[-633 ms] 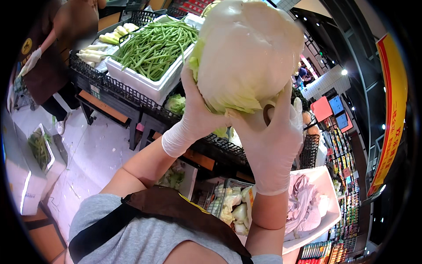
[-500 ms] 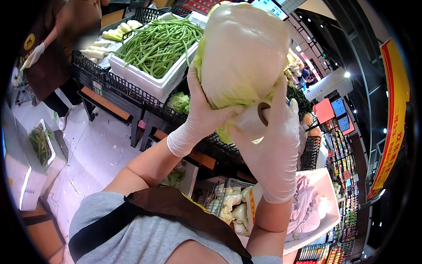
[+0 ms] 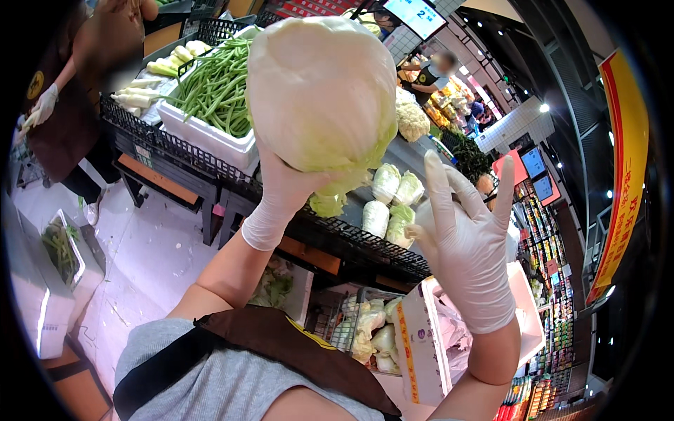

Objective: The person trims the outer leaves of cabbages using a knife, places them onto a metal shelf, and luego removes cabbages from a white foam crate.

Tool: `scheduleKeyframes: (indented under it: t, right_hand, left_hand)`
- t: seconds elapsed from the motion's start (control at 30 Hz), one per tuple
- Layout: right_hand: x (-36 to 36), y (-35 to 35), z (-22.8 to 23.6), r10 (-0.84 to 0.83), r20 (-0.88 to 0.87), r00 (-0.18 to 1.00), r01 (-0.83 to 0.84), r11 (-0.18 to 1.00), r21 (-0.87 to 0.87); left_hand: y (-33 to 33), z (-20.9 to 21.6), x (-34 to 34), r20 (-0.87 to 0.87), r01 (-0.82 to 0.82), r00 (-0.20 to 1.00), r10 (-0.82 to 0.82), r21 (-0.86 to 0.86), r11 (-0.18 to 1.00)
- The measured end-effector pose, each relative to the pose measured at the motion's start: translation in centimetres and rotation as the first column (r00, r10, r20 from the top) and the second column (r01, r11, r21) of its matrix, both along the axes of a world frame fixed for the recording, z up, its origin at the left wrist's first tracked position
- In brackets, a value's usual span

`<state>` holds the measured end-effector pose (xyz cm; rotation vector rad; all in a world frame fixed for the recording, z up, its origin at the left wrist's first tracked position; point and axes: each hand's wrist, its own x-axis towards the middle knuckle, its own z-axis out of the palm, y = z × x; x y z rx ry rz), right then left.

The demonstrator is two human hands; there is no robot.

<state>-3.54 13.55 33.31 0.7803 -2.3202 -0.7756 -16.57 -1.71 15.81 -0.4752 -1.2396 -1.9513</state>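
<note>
A large pale Chinese cabbage [image 3: 323, 95] is held up in front of me, its yellow-green leaves showing underneath. My left hand [image 3: 284, 186], in a white glove, is closed around its lower side. To the right, apart from the cabbage, my gloved right hand [image 3: 467, 242] is raised, with some fingers stretched upward. A whitish film roll [image 3: 424, 213] shows partly between its thumb and fingers; the hand hides most of it. Beyond the hands, several small Chinese cabbages [image 3: 386, 184] lie on the dark display table [image 3: 344, 223].
Green beans [image 3: 214, 88] fill a white foam box [image 3: 210, 140] at left. A cauliflower [image 3: 411, 119] lies behind the cabbage. Below me are a wire basket of vegetables [image 3: 382, 340] and a white carton [image 3: 421, 337]. Another person [image 3: 60, 126] stands far left.
My right hand has come away from the cabbage toward the right and spread some fingers. The left hand has carried the cabbage leftward and tipped it, uncovering the small cabbages on the table.
</note>
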Motion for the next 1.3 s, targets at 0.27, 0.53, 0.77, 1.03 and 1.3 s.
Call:
scheduleKeyframes:
  t: [0.27, 0.53, 0.77, 1.03, 1.3]
  right_hand:
    - [-7.7, 7.9, -0.7, 0.039, 0.347, 0.937, 0.143, 0.863, -0.485]
    - [-7.2, -7.7, 3.9, 0.571, 0.218, 0.792, -0.189, 0.568, -0.801]
    - [1.3, -6.1, -6.8, 0.252, -0.103, 0.962, -0.270, 0.841, -0.468]
    - [-4.6, 1.8, -14.3, 0.490, 0.544, 0.682, 0.451, 0.304, -0.839]
    - [-16.5, 12.0, -7.4, 0.586, 0.417, 0.695, 0.631, -0.220, -0.743]
  left_hand:
    - [-1.6, 0.4, -0.2, -0.424, -0.422, 0.821, 0.382, -0.002, 0.906]
    - [-1.4, -0.2, -0.5, -0.584, -0.731, 0.641, 0.498, -0.268, 0.627]
    - [-3.2, 4.8, -1.5, -0.474, -0.817, 0.551, 0.687, -0.139, 0.560]
    - [-3.3, 5.3, 0.8, -0.397, -0.675, 0.709, 0.583, -0.143, 0.723]
    - [-1.4, -1.5, 1.9, -0.491, -0.665, 0.730, 0.475, -0.351, 0.659]
